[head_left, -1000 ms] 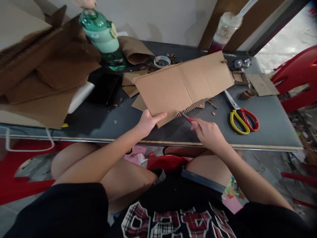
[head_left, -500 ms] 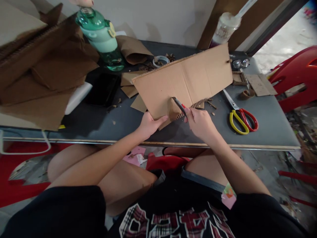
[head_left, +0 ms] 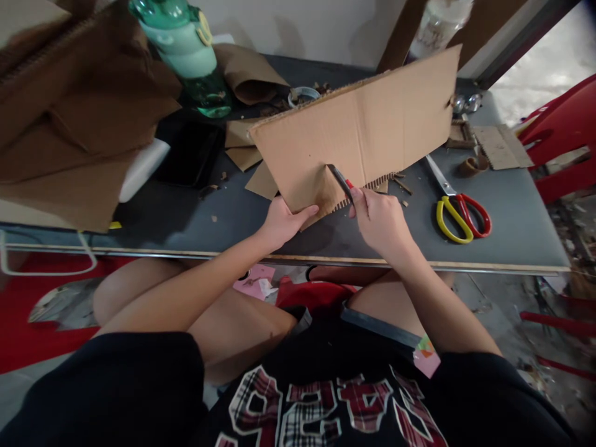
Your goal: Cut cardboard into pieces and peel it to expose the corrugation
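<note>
A creased brown piece of cardboard (head_left: 344, 127) is tilted up over the table. My left hand (head_left: 285, 225) grips its lower left corner, thumb on the front face and the other fingers behind. In my right hand (head_left: 379, 217) is a utility knife (head_left: 342, 180) with a dark body and a red part. Its tip touches the cardboard face, just above a darker patch near the lower edge. That lower edge shows exposed corrugation to the right of the knife. Scissors (head_left: 459, 208) with one yellow and one red handle lie on the table, right of my right hand.
A green water bottle (head_left: 186, 59) and a dark flat phone-like object (head_left: 192, 152) are at the left, beside large brown cardboard (head_left: 79, 143). Behind stand a small round container (head_left: 302, 96) and a clear cup (head_left: 437, 28). Cardboard scraps (head_left: 500, 147) lie right. A red chair (head_left: 563, 136) is beyond.
The knife tip has moved slightly up the cardboard face. The cardboard's right end has swung a little up and to the right. The whole view has shifted slightly.
</note>
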Action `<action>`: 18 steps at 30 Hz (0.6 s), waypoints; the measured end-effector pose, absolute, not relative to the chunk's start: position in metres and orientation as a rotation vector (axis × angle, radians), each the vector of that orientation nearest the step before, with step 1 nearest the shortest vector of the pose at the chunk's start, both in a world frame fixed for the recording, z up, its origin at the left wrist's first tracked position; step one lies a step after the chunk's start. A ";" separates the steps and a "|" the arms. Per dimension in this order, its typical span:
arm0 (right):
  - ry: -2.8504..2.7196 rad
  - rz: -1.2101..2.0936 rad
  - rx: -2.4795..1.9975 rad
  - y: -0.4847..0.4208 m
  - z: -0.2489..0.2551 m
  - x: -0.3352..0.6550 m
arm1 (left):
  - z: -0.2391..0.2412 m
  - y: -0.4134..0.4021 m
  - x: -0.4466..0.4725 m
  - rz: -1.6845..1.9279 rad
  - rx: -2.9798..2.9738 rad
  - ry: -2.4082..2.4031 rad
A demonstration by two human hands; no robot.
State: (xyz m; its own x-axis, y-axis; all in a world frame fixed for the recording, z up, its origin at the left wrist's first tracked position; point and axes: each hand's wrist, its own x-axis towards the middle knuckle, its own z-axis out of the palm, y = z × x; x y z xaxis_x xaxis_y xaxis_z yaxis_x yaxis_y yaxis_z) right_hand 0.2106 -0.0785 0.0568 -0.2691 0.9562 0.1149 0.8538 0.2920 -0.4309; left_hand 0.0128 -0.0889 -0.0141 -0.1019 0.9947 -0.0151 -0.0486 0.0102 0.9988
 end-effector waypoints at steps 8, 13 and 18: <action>-2.149 0.418 -1.543 -0.076 0.059 0.204 | -0.014 -0.089 0.012 1.325 1.208 1.263; -2.072 0.393 -1.536 -0.075 0.060 0.202 | -0.013 -0.090 0.012 1.295 1.268 1.308; -2.044 0.352 -1.503 -0.070 0.065 0.201 | -0.016 -0.091 0.011 1.253 1.279 1.405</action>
State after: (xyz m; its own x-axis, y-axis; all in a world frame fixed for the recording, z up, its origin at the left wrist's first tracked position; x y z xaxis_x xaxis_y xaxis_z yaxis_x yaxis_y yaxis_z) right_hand 0.2014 -0.0697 0.0650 -0.2041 0.9353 0.2889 0.7847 0.3328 -0.5229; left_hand 0.0114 -0.0905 -0.0160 -0.1277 0.9910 0.0402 0.1526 -0.0204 0.9881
